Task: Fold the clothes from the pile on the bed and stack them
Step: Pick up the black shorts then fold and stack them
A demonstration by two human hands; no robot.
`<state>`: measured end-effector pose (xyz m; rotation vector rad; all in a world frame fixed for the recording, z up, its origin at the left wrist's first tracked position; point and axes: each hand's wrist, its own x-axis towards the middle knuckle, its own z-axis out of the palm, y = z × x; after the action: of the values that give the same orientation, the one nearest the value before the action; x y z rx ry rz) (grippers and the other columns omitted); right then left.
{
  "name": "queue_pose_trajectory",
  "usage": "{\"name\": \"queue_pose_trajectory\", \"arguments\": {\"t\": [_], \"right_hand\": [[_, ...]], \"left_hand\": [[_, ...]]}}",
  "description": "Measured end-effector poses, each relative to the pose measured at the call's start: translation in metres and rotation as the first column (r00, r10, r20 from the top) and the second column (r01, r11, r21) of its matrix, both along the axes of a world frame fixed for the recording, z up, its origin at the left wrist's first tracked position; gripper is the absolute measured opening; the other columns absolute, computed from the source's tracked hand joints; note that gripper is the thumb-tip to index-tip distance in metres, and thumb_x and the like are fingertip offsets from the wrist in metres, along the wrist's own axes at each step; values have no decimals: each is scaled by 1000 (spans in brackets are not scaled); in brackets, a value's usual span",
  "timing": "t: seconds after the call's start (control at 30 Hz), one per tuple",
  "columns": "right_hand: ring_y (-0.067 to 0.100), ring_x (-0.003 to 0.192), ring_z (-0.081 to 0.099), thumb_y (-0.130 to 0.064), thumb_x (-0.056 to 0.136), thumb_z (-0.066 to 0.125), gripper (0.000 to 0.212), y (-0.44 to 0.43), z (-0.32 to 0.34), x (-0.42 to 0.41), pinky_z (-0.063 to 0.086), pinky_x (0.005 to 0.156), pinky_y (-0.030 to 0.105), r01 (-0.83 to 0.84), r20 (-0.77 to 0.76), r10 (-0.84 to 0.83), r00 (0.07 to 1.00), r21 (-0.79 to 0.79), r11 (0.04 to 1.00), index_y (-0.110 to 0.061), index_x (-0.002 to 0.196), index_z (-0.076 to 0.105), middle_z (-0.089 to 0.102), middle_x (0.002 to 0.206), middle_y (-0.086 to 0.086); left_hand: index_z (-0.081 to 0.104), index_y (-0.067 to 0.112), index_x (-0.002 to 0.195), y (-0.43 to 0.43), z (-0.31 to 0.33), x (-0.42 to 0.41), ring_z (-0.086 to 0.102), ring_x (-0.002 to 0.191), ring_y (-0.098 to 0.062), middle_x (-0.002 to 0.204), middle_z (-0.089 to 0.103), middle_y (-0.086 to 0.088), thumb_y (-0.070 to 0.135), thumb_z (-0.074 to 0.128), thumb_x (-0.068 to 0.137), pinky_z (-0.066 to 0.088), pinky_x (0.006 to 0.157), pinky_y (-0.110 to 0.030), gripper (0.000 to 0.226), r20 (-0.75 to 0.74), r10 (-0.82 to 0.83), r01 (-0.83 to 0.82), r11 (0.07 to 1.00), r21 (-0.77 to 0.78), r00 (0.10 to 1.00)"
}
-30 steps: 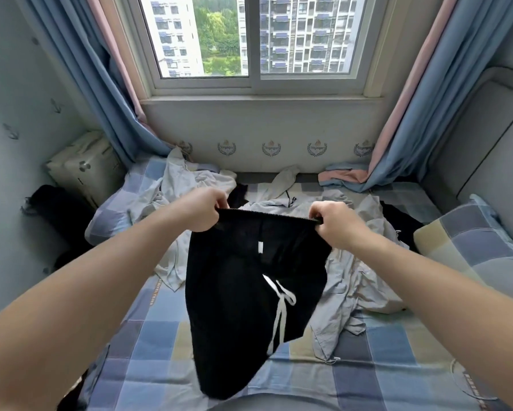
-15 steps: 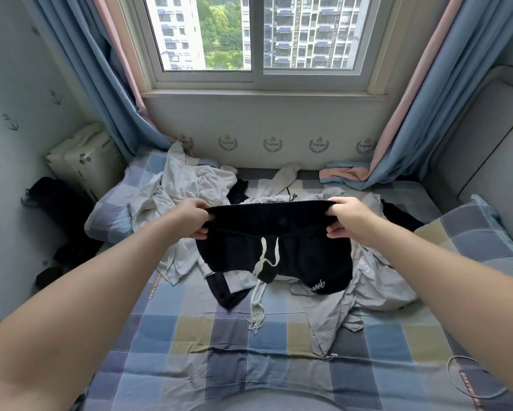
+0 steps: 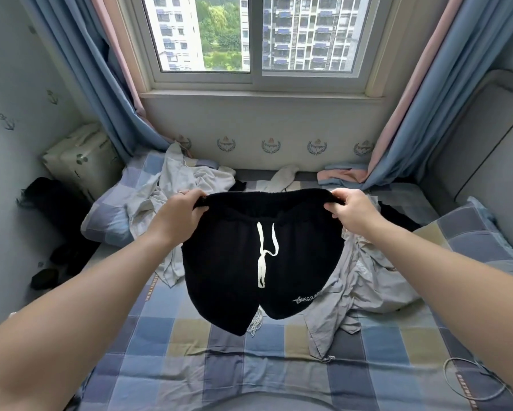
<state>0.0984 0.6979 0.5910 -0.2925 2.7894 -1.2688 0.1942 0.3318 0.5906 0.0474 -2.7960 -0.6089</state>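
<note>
Window, blue curtains, checked pillow, suitcase

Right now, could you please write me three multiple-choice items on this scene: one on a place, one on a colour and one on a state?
1. Where do the left hand and the right hand grip the black shorts?
A. at the leg hems
B. at the two ends of the waistband
C. at the crotch seam

2. What colour is the drawstring of the shorts?
A. red
B. black
C. white

3. What state are the shorts in?
A. held up unfolded above the checked bedsheet
B. folded flat in a stack
C. rolled into a ball

Key:
1 B: each hand clutches one end of the stretched waistband.
2 C: the drawstring hangs pale against the black cloth.
3 A: both legs hang free in the air.
</note>
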Motion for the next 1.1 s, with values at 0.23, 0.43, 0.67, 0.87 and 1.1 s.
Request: {"name": "queue_pose_trajectory", "arguments": {"t": [0.23, 0.43, 0.67, 0.87, 1.1], "right_hand": [[28, 111, 57, -29, 98, 60, 20, -8, 7, -4, 44, 95, 41, 67, -139, -44, 989, 164, 984, -18, 112, 69, 66, 112, 5], [24, 96, 62, -29, 100, 58, 14, -8, -22, 19, 49, 82, 36, 22, -11, -21, 1000, 170, 985, -21, 106, 67, 69, 97, 0], [28, 88, 60, -31, 99, 57, 9, -2, -111, 85, 40, 67, 36, -132, 234, 52, 971, 343, 930, -24, 94, 59, 63, 89, 4], [26, 82, 57, -32, 100, 57, 27, -14, -153, 116, 37, 64, 37, -212, 339, 97, 936, 322, 922, -29, 75, 47, 56, 76, -3], [29, 81, 58, -39, 100, 56, 20, -58, -208, 100, 46, 69, 41, -152, 309, 49, 950, 320, 935, -19, 102, 60, 59, 77, 3]], "left_hand": [[59, 15, 101, -1, -2, -4, 52, 100, -30, 96, 57, 0, 32, 54, 101, 42, 84, -44, 18, 45, 111, -112, 993, 34, 993], [46, 25, 80, 2, -33, 22, 52, 73, -20, 74, 56, 4, 25, 54, 102, 34, 65, -34, 23, 224, 53, -98, 976, 193, 973], [60, 20, 105, -5, -125, 82, 64, 94, -27, 96, 68, -4, 25, 56, 101, 51, 81, -41, 8, 613, -19, -83, 987, 139, 790], [61, 19, 110, -15, -158, 109, 61, 98, -23, 104, 66, -2, 23, 53, 103, 41, 76, -33, 11, 664, -43, -156, 959, 237, 746], [60, 13, 108, -49, -216, 88, 59, 96, -30, 101, 64, -6, 36, 49, 104, 45, 75, -42, 26, 651, 77, -243, 955, 168, 755]]}}
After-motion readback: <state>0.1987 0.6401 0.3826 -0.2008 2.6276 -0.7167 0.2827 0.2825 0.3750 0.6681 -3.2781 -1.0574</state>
